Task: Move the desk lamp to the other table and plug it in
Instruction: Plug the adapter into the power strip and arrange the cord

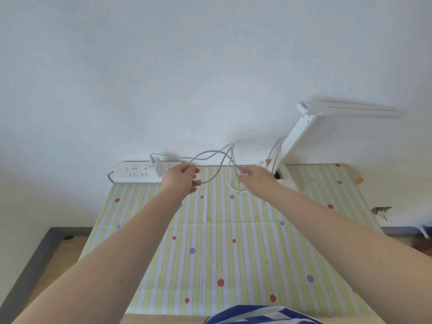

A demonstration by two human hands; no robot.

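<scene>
Cable (211,157) being held by both hands' fingers, left hand (180,181), right hand (256,181) | slack being untangled gently, adapter (156,168) not being tugged.

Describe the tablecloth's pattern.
The tablecloth has pale yellow and white stripes with red, blue and yellow dots; head view.

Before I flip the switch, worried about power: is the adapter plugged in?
Plugged in: the white adapter sits in the power strip.

1. White lamp (301,132), white strip (138,172), white plug (156,169).
2. Pale grey cord (210,157).
3. Table cloth (224,242): yellow, white and lilac stripes, red, blue and yellow dots.
4. White wall (187,66).
</scene>
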